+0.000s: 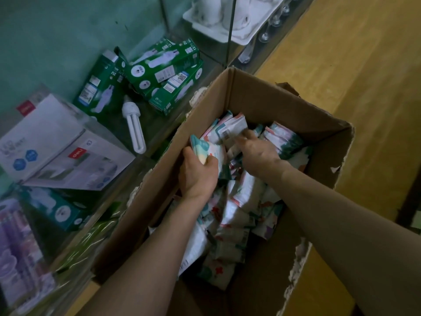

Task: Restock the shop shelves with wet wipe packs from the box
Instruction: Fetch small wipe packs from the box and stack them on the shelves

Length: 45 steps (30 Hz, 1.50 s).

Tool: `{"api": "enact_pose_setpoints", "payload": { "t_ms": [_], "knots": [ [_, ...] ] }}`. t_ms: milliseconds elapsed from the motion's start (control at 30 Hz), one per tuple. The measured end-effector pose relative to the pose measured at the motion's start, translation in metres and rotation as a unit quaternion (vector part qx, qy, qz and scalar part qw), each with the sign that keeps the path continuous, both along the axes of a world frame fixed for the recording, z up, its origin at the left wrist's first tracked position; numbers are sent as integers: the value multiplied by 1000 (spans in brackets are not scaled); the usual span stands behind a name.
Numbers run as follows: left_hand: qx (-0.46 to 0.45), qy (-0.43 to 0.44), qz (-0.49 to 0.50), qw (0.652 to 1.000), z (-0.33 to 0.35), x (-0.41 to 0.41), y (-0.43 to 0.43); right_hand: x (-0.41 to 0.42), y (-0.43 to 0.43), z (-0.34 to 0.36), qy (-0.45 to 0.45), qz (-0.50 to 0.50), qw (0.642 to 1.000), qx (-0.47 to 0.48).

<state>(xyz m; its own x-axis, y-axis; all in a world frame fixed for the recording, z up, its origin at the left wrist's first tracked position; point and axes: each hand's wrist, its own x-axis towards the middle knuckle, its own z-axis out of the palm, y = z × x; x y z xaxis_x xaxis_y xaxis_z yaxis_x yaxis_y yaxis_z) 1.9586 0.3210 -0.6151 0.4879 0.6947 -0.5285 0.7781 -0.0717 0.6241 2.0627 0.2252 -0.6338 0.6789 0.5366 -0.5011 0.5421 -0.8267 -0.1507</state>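
Wooden counter [341, 53], right; cardboard box [284, 106] of wet wipe packs [239, 215], centre. Left hand [198, 176] fingers clamped a stack [205, 148], right hand [259, 153] fingers a barcoded pack [230, 130].

This is a small shop. A glass showcase [211, 54] holds boxed light bulbs [159, 67], white lamp boxes [57, 142] and stemmed glasses [265, 35], and a cardboard box [273, 99] sits full of identical packs [241, 201].

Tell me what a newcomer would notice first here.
A torn cardboard box crammed with pastel wet wipe packs fills the middle, the left hand gripping a few at its left wall, the right hand on another. Left of it, a bare white bulb lies beside green cartons.
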Motion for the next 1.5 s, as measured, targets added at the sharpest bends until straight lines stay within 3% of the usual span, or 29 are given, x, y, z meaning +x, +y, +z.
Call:
{"api": "enact_pose_setpoints", "payload": {
  "t_ms": [333,567,800,1000,1167,1300,1500],
  "knots": [
    [75,-2,-79,994,7,14,8,-8,6,6,-18,-12,999,46],
    [78,-11,-66,995,49,14,5,-21,-20,74,41,-116,980,153],
    [65,-75,-67,993,118,14,-31,-45,-70,164,20,-188,955,230],
    [-41,-153,-25,987,182,1,-83,-81,-121,233,28,-310,882,353],
    [-234,-242,38,941,242,-36,-152,-131,-177,294,-7,-389,797,462],
    [-333,-255,-6,908,288,-74,-217,-184,-223,333,-43,-448,703,551],
    [-378,-254,-103,884,330,-128,-303,-269,-304,372,-116,-507,586,621]
  ]
}}
